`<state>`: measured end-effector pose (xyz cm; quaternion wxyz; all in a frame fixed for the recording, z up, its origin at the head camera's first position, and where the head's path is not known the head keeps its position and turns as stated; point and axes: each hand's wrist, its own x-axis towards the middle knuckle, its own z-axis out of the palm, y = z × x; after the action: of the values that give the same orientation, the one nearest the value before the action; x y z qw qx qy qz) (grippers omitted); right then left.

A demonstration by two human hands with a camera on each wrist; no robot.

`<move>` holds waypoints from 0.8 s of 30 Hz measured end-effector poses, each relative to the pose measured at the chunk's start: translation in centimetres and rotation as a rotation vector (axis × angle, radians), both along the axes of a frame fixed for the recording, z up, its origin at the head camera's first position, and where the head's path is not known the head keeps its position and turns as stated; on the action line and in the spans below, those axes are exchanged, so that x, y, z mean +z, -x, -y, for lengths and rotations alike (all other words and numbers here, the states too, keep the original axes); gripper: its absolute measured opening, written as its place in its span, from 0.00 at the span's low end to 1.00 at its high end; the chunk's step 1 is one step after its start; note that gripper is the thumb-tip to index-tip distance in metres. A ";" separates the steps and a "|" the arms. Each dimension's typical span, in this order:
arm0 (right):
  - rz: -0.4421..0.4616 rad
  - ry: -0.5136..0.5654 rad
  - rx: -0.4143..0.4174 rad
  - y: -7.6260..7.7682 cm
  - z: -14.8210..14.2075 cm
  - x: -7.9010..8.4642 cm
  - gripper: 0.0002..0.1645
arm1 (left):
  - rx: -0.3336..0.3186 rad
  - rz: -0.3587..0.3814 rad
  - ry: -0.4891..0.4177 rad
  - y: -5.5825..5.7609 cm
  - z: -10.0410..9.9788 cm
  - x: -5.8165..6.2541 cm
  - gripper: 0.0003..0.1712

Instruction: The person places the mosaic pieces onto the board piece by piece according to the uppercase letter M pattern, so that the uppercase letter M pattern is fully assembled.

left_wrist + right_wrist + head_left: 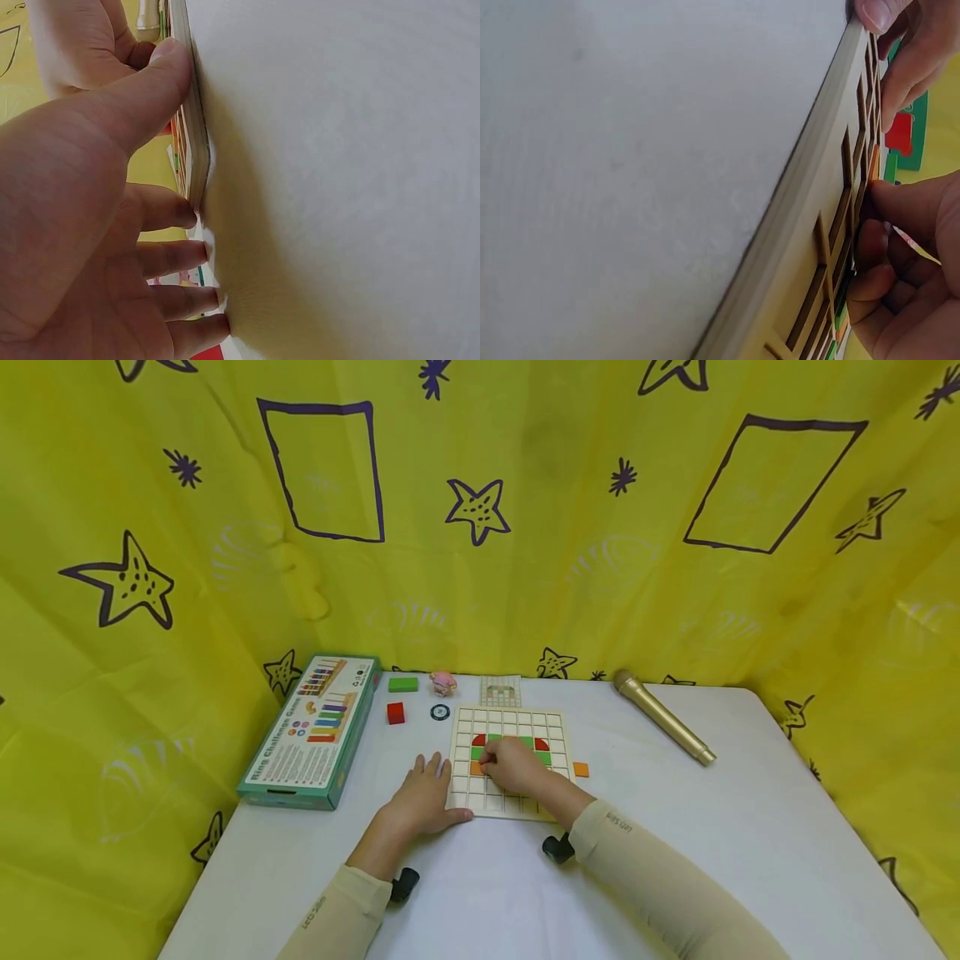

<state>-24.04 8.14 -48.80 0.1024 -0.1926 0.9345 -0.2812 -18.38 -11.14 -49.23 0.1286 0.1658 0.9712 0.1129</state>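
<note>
A pale grid board (468, 802) lies on the white table, bearing red quarter-round, green and orange tiles. My right hand (517, 766) reaches over its middle with fingers curled; thumb and fingertips pinch at the right edge of an orange tile (476, 768) in the left part of the grid. The fingers partly hide that tile. In the right wrist view the thumb and bent fingers of this hand (919, 262) meet the board's surface. My left hand (423, 797) rests at the board's near left corner, fingers spread straight, thumb (161, 79) against the near edge.
Another orange tile (581, 769) lies just right of the board. Behind stands a small pattern card (501, 691). To the left are a game box (311, 735), a green block (402, 684), red block (395, 713), round disc (440, 712) and pink figurine (443, 683). A gold microphone (663, 717) lies at right.
</note>
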 end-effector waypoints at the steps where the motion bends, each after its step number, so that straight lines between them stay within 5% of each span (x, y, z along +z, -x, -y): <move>1: -0.014 -0.011 0.002 -0.1 0.0 0.0 0.04 | 0.001 0.002 -0.001 0.0 0.0 0.0 0.58; 18: -0.004 0.051 0.021 -0.5 -0.8 -0.1 0.04 | 0.000 0.007 -0.019 -0.2 0.1 0.1 0.57; 24: 0.017 0.098 -0.034 -0.8 -2.1 0.2 0.02 | 0.005 0.009 -0.019 0.0 0.0 0.1 0.57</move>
<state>-23.21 10.20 -48.60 0.0959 -0.1789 0.9219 -0.3299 -18.36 -11.15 -49.15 0.1309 0.1639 0.9700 0.1232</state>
